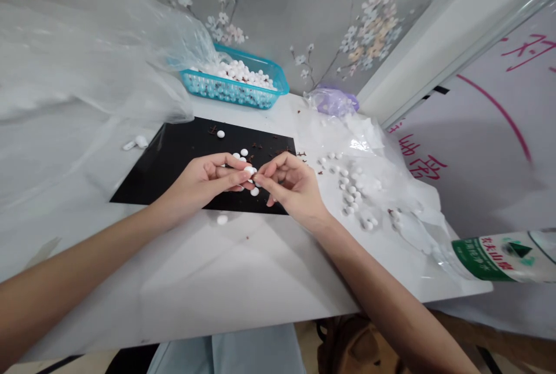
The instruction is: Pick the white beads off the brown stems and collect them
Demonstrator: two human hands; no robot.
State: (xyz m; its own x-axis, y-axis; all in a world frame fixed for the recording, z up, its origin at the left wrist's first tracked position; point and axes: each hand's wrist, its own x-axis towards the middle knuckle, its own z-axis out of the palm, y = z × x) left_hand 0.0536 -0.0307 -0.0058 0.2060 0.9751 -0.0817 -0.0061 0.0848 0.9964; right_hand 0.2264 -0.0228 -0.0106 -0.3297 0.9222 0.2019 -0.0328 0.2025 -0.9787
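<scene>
Above a black mat (174,154), my two hands meet at the fingertips. My left hand (212,177) pinches a small white ball (249,171) between thumb and fingers. Touching the right side of that ball, my right hand (291,183) has its thumb and forefinger pinched on something small that I cannot make out. Several white balls (255,191) lie on the mat around and beneath the fingers, partly hidden. Small brown pieces (282,153) are scattered near the mat's back right part. A single ball (221,134) lies farther back on the mat.
A blue basket (278,81) of white balls stands at the back. Clear plastic (87,67) covers the left side. More balls (350,197) and a clear bag (365,136) lie right, near a bottle (499,258). White earbuds (139,142) lie left; one ball (222,219) sits before the mat.
</scene>
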